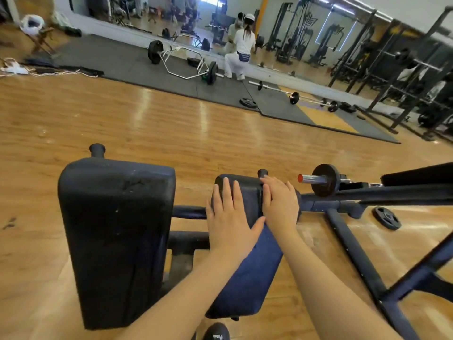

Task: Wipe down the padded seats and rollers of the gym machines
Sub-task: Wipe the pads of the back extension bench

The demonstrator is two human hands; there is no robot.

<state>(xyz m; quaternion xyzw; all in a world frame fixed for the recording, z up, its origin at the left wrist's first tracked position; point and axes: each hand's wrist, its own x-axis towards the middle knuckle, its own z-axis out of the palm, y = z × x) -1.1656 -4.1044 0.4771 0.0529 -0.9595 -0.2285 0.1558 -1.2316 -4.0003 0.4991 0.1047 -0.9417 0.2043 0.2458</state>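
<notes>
A: While both hands are laid on the machine, how are the fingers held?

B: The left hand (230,218) is spread flat, fingers straight, on the small pad (241,192). The right hand (279,204) is pressed on the same pad's right end, fingers straight and close together, tips at the pad's side edge. Nothing is grasped by either hand, and no cloth can be seen under them.

A: Where is that pad placed?

B: It is mounted at the centre of the view, on the far end of the blue seat (247,273), which is partly covered by the left forearm. A short black peg (262,172) is seen just beyond the right fingertips.

A: And the other padding?

B: A large pad (115,239), black and scuffed, is set to the left, joined to the seat by black bars (188,212). A second peg (97,149) is seen above its far edge.

A: What is found to the right?

B: A chrome sleeve (312,179) with a red end is carried on the frame (353,244), with a plate (326,180) loaded on it. Another plate (386,217) is laid flat on the wooden floor (147,123) beside the frame.

A: Farther off?

B: A hex bar (183,61) and a barbell (294,94) are laid on dark mats (117,60) along a mirror (282,28). A person in white (239,57) is crouched by it. Racks (404,74) are stood at the far right.
</notes>
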